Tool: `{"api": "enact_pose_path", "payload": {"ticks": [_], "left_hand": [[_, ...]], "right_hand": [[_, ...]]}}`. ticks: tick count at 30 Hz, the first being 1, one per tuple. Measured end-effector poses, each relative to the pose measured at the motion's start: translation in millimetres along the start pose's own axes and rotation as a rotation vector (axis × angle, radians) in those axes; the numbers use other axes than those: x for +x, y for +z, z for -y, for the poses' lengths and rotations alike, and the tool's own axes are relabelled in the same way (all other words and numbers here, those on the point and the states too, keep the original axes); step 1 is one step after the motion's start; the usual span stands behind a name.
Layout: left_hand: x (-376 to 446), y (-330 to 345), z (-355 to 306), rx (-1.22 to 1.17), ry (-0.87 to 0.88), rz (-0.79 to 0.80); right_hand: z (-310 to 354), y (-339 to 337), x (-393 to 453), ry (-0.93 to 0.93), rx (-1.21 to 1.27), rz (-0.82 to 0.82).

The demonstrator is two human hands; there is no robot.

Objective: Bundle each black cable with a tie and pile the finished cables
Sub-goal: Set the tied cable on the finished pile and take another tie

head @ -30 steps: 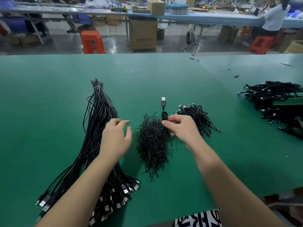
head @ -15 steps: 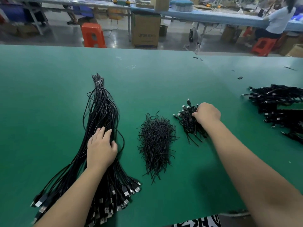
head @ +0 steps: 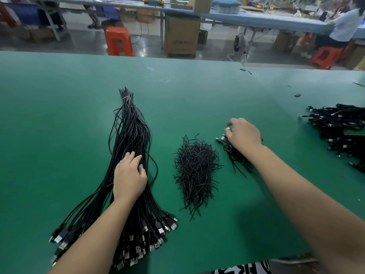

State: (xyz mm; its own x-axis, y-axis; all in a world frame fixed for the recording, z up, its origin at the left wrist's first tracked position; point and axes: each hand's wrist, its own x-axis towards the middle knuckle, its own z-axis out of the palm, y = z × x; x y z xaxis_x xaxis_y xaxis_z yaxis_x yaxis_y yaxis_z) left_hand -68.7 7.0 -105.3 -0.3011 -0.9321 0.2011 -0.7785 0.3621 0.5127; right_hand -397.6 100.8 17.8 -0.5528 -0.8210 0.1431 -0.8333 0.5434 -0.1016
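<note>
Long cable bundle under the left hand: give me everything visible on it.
The cable bundle is a thick sheaf of thin black cables lying flat on the green table. At the far end a pale tie cinches it to a narrow tip. Toward the near edge it fans out into many loose ends with black-and-silver USB plugs. A few strands bow out to the sides. The left hand rests on its middle, fingers on the strands. It lies apart from the tie pile.
</note>
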Motion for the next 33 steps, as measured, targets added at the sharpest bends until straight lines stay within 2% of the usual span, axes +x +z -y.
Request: {"api": "enact_pose_path", "payload": {"ticks": [2,6,8,12,15,22,29,33], "left_hand": [[2.2,-1.6,2.2,-0.099,-0.027,-0.004],[6.8,-6.4,6.3,-0.244,-0.088,-0.015],[8.3,-8.9,7.8,-0.267,-0.093,-0.008],[8.3,-11.9,8.0,-0.275,-0.088,0.0],[7.2,-11.5,6.8,-0.282,-0.09,-0.006],[6.4,-9.9,6.7,-0.297,-0.094,-0.022],[6.0,-11.2,8.8,-0.348,-0.123,-0.032],[8.4,-8.5,11.9,-0.347,-0.115,0.001]], "right_hand": [[36.1,-10.9,-17.1,-0.199,0.095,0.089],[107.9,-8.9,-68.1,-0.553,0.231,0.385],[137.0,8.4,-88.1,-0.626,0.241,0.468],[167.9,48.4,-112.8,-0.717,0.103,0.52],[169.5,69.0,-123.4,-0.717,0.041,0.481],[171.5,83.4,-127.3,-0.65,0.096,0.372],[172.0,81.9,-127.0,-0.553,0.153,0.493],[167.8,76.8,-126.6,-0.521,0.25,0.619]]}}
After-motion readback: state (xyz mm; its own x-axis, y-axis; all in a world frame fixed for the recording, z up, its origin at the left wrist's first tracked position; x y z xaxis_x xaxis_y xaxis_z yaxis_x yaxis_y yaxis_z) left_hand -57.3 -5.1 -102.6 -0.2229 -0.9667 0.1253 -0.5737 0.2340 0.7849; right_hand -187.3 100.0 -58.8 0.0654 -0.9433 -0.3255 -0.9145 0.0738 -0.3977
